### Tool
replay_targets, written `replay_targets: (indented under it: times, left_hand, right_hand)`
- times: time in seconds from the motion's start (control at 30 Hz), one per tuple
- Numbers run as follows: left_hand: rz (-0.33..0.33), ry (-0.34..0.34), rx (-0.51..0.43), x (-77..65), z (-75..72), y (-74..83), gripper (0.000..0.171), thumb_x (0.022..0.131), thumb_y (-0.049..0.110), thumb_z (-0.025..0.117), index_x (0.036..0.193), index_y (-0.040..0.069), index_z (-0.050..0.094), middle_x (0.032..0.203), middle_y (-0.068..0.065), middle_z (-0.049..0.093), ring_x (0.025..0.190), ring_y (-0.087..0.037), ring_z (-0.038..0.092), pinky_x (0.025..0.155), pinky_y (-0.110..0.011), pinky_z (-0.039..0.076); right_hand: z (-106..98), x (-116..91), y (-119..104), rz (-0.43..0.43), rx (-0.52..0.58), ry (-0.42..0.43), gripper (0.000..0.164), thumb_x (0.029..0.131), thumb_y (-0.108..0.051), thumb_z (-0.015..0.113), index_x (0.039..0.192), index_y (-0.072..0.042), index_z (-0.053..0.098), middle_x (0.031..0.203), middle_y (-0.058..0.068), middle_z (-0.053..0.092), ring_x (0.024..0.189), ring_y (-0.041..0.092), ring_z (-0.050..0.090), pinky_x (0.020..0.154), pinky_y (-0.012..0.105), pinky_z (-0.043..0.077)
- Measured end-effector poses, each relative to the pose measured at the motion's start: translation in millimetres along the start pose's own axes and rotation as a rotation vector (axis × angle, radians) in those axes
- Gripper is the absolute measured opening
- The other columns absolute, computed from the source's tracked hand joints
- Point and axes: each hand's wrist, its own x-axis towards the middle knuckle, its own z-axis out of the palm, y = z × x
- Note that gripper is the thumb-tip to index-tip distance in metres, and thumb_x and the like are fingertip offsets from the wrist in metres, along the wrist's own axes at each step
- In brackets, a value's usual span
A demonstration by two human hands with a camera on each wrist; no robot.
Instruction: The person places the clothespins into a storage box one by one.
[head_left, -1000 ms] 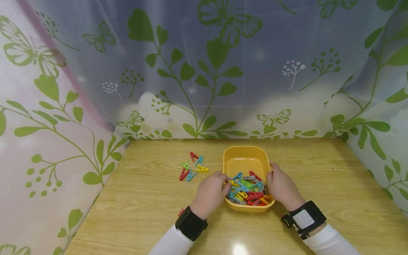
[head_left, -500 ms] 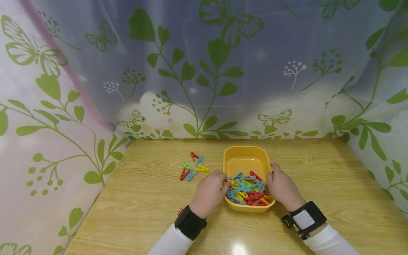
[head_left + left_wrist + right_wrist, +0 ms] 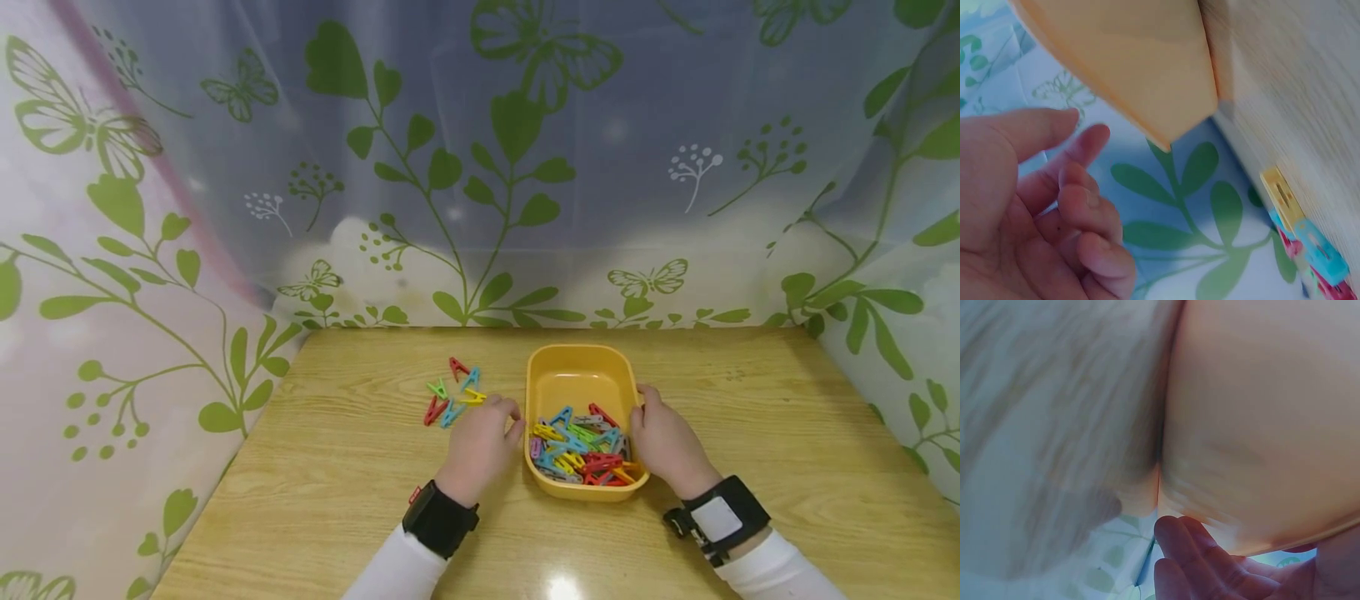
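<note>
A yellow plastic container (image 3: 577, 385) stands on the table, its near half filled with a pile of plastic clothespins (image 3: 574, 445) in several colours. At its right side my right hand (image 3: 670, 437) grips the rim, thumb over the edge and fingers against the outer wall, as the right wrist view also shows. Just off the left side, my left hand (image 3: 480, 446) hovers with loosely bent fingers and holds nothing. In the left wrist view a gap separates those fingers (image 3: 1089, 209) from the container wall (image 3: 1129, 50). Loose clothespins (image 3: 435, 410) in red, blue, green and yellow lie beyond the left hand.
The wooden table (image 3: 322, 467) extends to both sides of the container. A patterned curtain (image 3: 420, 208) with green leaves and butterflies hangs along the back and both sides. Each wrist wears a black strap (image 3: 441, 518).
My left hand has let go of the container's left rim and moved a little left, uncovering a purple clothespin inside. The right hand and the container stay in place.
</note>
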Motion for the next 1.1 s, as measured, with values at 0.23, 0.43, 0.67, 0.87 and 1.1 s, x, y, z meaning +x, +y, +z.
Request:
replay_targets:
  times: [0.23,0.43,0.67,0.87,1.1]
  left_hand:
    - [-0.189,0.077,0.128,3.4,-0.6,-33.9,0.021,0.089,0.018,0.082,0.100,0.005,0.069,0.089,-0.011,0.069,0.070,-0.025,0.067,0.057,-0.036,0.052]
    - [-0.285,0.011,0.159,4.3,7.8,-54.3,0.033,0.087,0.018,0.084,0.109,-0.001,0.066,0.094,-0.017,0.067,0.076,-0.032,0.069,0.060,-0.043,0.056]
    - [-0.308,-0.030,0.187,10.0,9.2,-64.2,0.025,0.089,0.014,0.080,0.105,-0.001,0.068,0.089,-0.016,0.068,0.076,-0.032,0.070,0.060,-0.043,0.056]
    - [-0.315,-0.091,0.218,15.0,10.0,-71.2,0.021,0.091,0.015,0.078,0.103,0.000,0.070,0.088,-0.014,0.067,0.077,-0.030,0.070,0.062,-0.042,0.056]
    - [-0.317,-0.105,0.270,17.1,8.3,-69.8,0.005,0.094,0.004,0.070,0.096,0.001,0.074,0.085,-0.014,0.071,0.076,-0.029,0.071,0.061,-0.042,0.057]
  right_hand:
    - [0,-1,0,-0.007,0.007,0.007,0.050,0.110,-0.017,0.034,0.148,0.016,0.033,0.093,0.020,0.066,0.070,0.022,0.058,0.058,0.032,0.044]
    - [0,-3,0,0.008,0.014,0.000,0.051,0.110,-0.016,0.034,0.148,0.016,0.032,0.093,0.020,0.066,0.070,0.022,0.058,0.058,0.032,0.044]
    - [0,-2,0,0.002,0.020,-0.002,0.051,0.110,-0.017,0.034,0.148,0.016,0.031,0.094,0.021,0.067,0.069,0.022,0.058,0.058,0.032,0.044]
    - [-1,-2,0,0.005,0.022,0.001,0.051,0.110,-0.017,0.034,0.149,0.015,0.032,0.096,0.021,0.067,0.071,0.022,0.058,0.059,0.032,0.045]
    - [-1,-1,0,-0.005,0.029,0.005,0.051,0.110,-0.017,0.034,0.149,0.015,0.032,0.095,0.021,0.066,0.068,0.021,0.057,0.057,0.032,0.044]
